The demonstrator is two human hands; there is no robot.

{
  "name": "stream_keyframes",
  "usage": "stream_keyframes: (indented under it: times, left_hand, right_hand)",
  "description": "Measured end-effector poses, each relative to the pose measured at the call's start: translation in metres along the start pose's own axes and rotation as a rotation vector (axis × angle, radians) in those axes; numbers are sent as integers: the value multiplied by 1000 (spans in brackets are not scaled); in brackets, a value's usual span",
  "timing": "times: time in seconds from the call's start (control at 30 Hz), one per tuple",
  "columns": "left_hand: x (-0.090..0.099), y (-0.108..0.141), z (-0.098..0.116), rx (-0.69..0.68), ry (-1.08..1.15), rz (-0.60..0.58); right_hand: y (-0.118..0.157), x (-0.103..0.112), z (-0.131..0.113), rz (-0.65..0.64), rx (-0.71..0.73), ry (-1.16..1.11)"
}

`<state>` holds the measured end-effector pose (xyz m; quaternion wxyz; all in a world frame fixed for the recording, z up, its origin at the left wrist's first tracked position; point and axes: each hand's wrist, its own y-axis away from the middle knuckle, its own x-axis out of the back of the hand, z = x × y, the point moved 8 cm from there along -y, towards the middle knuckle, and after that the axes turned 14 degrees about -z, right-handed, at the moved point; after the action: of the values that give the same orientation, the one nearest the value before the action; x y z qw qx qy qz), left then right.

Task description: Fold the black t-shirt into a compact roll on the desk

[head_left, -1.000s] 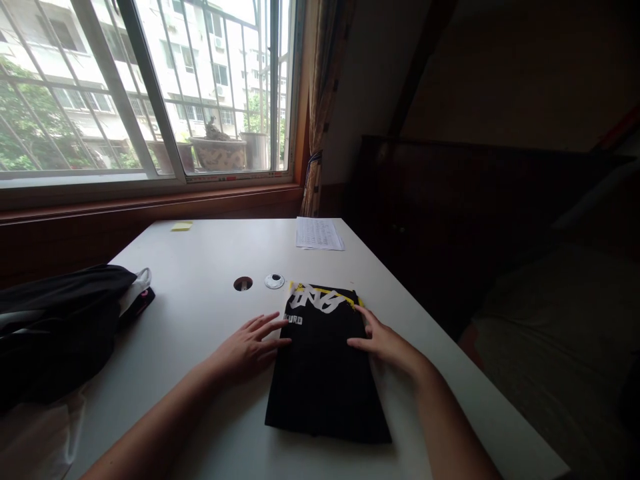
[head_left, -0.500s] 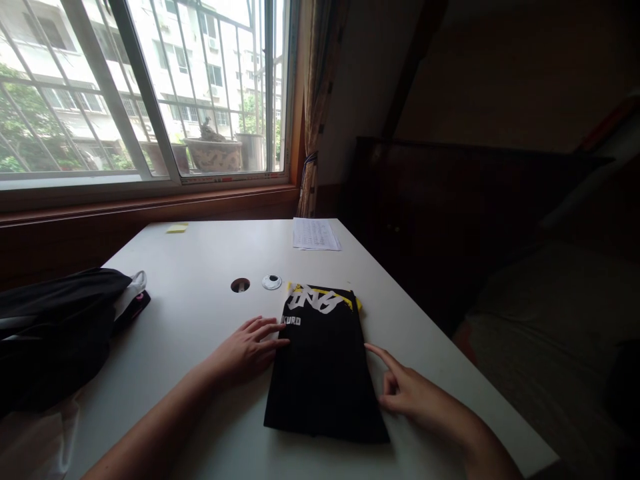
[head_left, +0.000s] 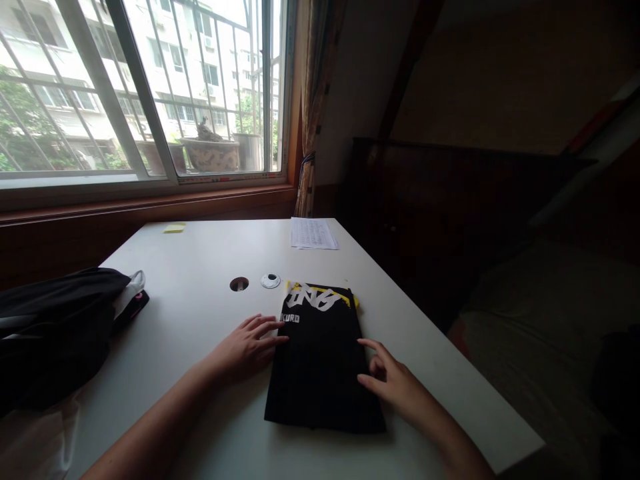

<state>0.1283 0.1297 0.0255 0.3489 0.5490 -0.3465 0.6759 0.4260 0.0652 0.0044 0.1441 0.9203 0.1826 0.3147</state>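
Observation:
A black folded T-shirt (head_left: pixel 323 373) with white and yellow print at its far end lies flat on the white table (head_left: pixel 210 260). The white letters "KURO" show near its left edge. My left hand (head_left: pixel 253 343) rests at that left edge, fingers spread, the fingertips touching the cloth. At the right edge is my right hand (head_left: pixel 387 373), its index finger and thumb apart and reaching onto the cloth. Neither hand grips the shirt.
A pile of dark clothes (head_left: pixel 55 327) lies on the left. Beyond the shirt are a round cable hole (head_left: pixel 239 285), its white cover (head_left: pixel 271 281), printed sheets (head_left: pixel 314 233) and a yellow sticky note (head_left: pixel 175 228). A barred window (head_left: pixel 215 87) stands behind.
My right hand has moved left, its thumb now over the shirt's right edge. The left hand stays at the left edge. The view has shifted slightly.

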Motion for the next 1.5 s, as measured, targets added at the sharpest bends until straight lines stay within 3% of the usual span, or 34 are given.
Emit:
stream_keyframes:
  times: [0.27, 0.53, 0.7, 0.87, 0.97, 1.13, 1.23, 1.3, 1.5]
  left_hand:
    - [0, -1, 0, -14, 5, 17]
    - [0, 0, 0, -1, -7, 14]
    - [-1, 0, 0, -8, 5, 25]
    - [1, 0, -3, 0, 71, 12]
    - [4, 0, -5, 21, 126, 29]
    - [5, 3, -18, 136, 169, 89]
    - [3, 6, -26, 196, 157, 122]
    - [1, 6, -28, 210, 149, 120]
    - [-6, 4, -29, 200, 120, 68]
  right_hand:
    - [11, -5, -2, 16, 74, -201]
    - [32, -27, 18, -94, -98, -304]
    - [40, -12, 19, -83, -92, -62]
    - [23, 6, -11, 207, 10, 188]
    - [3, -14, -50, 317, 131, 373]
    - [-32, -76, -93, 341, 187, 713]
    - [-42, -97, -95, 315, 232, 794]
    - [-43, -96, -89, 302, 251, 810]
    - [-32, -54, -55, 196, 279, 821]
